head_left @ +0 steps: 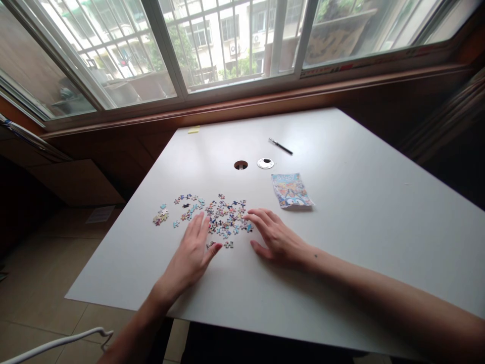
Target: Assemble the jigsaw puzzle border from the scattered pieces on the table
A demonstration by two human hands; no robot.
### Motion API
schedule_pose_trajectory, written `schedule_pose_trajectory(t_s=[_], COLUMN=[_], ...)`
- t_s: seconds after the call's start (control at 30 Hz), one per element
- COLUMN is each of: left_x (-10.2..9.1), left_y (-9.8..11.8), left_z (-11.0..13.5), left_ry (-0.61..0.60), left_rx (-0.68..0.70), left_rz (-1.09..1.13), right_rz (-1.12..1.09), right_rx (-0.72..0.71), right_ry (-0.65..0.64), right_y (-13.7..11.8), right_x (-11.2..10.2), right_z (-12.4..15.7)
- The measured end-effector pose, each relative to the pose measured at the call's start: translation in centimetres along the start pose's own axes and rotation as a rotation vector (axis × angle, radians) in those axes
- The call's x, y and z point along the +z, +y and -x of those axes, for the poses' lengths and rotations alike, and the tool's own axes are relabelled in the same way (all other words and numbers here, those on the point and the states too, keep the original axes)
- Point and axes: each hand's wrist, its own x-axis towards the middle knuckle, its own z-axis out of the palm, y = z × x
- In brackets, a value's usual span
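A loose heap of small jigsaw puzzle pieces [226,215] lies spread on the white table [341,232]. At its left edge is my left hand [195,247], fingers stretched forward and thumb apart, with some pieces partly covered by it. My right hand [275,235] rests at the heap's right edge, fingers spread and fingertips close to the outer pieces. A small separate cluster of pieces [160,217] lies farther left. Between the two thumbs sits a single piece [229,244]. I see nothing held in either hand.
A colourful picture sheet [291,190] lies beyond my right hand. Farther back are a black pen [281,146], a round cable hole [241,165] and its loose cover [265,163]. A yellow sticky note [194,130] is at the far edge, below the barred window.
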Motion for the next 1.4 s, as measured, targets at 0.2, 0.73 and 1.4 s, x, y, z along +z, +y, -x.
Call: schedule_pose_trajectory(t_s=[0.2, 0.73, 1.4], left_x=[-0.7, -2.7, -5.5], left_y=[-3.1, -8.3, -11.4], left_z=[0.1, 0.3, -4.6], left_ry=[-0.057, 0.121, 0.217], left_rx=[-0.09, -0.19, -0.241], left_rz=[-0.11, -0.151, -0.042], right_rz=[0.008, -0.002, 0.01], right_rx=[-0.003, 0.007, 0.01], right_ry=[-0.011, 0.002, -0.009], right_y=[0.1, 0.1, 0.1], right_x=[0.1, 0.2, 0.2], right_z=[0.1, 0.0, 0.0])
